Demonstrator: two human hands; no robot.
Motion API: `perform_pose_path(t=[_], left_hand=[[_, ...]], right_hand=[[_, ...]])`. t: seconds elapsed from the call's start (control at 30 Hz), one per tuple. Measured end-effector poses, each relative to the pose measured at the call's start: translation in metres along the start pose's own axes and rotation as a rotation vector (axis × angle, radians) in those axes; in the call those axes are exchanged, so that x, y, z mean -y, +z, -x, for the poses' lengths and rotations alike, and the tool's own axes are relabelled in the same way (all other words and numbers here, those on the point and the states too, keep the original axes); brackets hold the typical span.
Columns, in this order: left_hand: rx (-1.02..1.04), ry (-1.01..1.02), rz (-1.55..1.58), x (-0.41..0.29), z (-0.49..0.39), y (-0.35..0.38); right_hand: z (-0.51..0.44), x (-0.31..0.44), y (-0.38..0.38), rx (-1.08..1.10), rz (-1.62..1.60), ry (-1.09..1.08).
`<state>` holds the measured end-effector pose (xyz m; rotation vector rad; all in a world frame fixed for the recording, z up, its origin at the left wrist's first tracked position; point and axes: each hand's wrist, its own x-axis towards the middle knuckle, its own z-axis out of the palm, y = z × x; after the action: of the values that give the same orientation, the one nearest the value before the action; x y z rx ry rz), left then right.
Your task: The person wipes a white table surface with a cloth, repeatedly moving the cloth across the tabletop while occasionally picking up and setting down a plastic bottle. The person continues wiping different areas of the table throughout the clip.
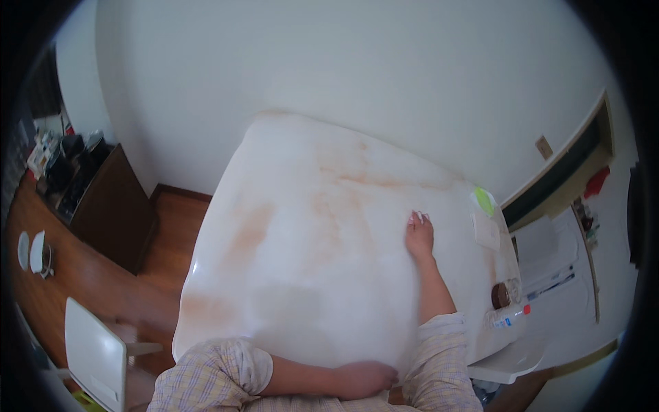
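A glossy white table (288, 242) with orange-brown streaks fills the space before me. My right hand (420, 237) reaches over its right half, fingers curled down towards the top. Small white bits of a crumpled wad, perhaps tissue (421, 216), show between those fingers. Close to my body, at the near edge of the table, my left hand (366, 380) lies with its fingers bent inward. It is slightly blurred, and its palm side is hidden. To the right of my right hand is a flat white packet or pad (485, 232).
Beyond the packet sits a bright green item (484, 201). A brown-lidded clear jar (499, 295) and a red-capped plastic bottle (504, 316) lie near the right edge. White chairs stand left (95, 355) and right (509, 360). A wall (329, 62) borders the far side.
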<state>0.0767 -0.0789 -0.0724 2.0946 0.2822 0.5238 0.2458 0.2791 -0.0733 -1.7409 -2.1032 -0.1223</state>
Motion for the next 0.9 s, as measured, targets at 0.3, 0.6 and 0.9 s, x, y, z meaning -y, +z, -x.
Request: perform_pose_path(t=[0.3, 0.6, 0.9], left_hand=[[-0.04, -0.018, 0.04, -0.001, 0.008, 0.003], [-0.136, -0.117, 0.101, 0.003, 0.018, 0.011], [-0.014, -0.235, 0.182, 0.013, 0.009, 0.021]], right_hand=[[-0.002, 0.251, 0.053, 0.072, -0.089, -0.413], [0.062, 0.434, 0.042, 0.107, -0.334, -0.695], [0.046, 0.413, 0.038, 0.219, -0.453, -0.837]])
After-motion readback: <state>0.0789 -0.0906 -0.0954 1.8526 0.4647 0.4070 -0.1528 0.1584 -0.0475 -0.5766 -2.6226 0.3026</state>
